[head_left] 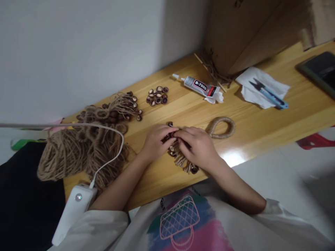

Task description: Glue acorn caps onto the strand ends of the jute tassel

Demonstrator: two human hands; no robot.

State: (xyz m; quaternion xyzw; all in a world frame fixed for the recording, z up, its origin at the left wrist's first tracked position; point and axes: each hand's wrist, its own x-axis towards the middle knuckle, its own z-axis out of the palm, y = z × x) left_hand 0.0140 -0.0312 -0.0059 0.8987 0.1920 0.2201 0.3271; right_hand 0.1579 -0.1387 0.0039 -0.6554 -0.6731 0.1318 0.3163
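Note:
Near the table's front edge lies a piece of twine fringe (184,163) with brown shells (172,150) on it. My left hand (157,140) is closed, its thumb and fingers pinching a dark brown shell at the top of this piece. My right hand (197,144) curls over the piece from the right, its fingertips meeting the same shell. A twine-wrapped ring (222,127) lies just beyond my right hand. Behind my hands sits a small group of cut brown shells (157,96).
Bundles of twine (65,153) cover the left side, beside a white power bank (74,212) with its cable. At the back lie a glue tube (200,87), blue snips (270,96) on white tissue (251,78), a cardboard box (251,31) and a phone (320,71).

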